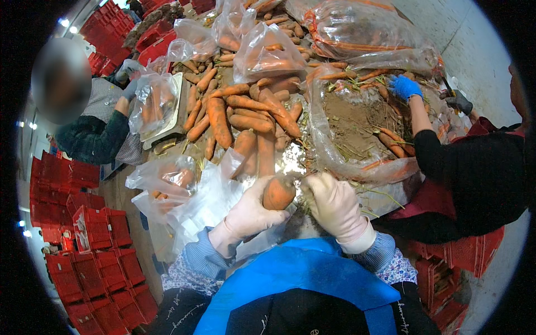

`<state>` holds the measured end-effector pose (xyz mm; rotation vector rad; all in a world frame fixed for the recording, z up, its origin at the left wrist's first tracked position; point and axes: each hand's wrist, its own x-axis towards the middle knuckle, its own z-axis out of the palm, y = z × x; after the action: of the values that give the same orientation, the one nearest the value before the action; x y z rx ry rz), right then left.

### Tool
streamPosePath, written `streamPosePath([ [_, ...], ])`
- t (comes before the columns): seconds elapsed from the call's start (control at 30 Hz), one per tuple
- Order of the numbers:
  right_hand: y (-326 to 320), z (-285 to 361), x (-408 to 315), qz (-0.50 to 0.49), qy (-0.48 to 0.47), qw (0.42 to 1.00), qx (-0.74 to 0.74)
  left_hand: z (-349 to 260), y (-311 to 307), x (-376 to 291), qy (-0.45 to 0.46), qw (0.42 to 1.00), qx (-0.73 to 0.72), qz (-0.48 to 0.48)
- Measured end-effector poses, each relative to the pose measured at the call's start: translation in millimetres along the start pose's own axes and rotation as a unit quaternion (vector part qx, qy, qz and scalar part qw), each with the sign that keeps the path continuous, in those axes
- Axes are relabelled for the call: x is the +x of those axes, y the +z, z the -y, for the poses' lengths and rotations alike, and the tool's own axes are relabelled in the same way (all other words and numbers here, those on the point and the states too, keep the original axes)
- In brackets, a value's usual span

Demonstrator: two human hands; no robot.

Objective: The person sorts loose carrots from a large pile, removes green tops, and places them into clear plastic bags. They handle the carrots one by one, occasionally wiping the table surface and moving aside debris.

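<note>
In a pale rubber glove, my left hand (251, 213) grips a thick carrot (278, 194) whose stem end points up and to the right. My right hand (333, 205), gloved alike, has its fingers curled close by that stem end, with dark, blurred stringy matter at the fingertips; whether it grips this cannot be made out. Beyond my hands a pile of carrots (219, 121) covers the middle of the table. Thin clear plastic bags (205, 205) lie left of my left hand, a few carrots inside some of them.
At the left a co-worker in a checked apron (98, 100) handles a bagged bunch of carrots (155, 100) over a pale tray (178, 104). A co-worker's blue-gloved hand (405, 87) reaches over soil and carrots at the right. Red crates (96, 268) are stacked at the lower left.
</note>
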<state>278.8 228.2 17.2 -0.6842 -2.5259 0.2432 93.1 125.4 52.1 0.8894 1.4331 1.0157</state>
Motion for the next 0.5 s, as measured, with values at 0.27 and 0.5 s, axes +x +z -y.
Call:
streamPosePath([
  [0.27,-7,-9,17,-0.064,0.125,0.931,0.336,3,-14,1,-0.028,0.997,-0.045,0.057],
  [0.5,-2,0,18,0.062,0.09,0.88,0.462,-7,-20,8,-0.093,0.978,-0.082,0.169],
])
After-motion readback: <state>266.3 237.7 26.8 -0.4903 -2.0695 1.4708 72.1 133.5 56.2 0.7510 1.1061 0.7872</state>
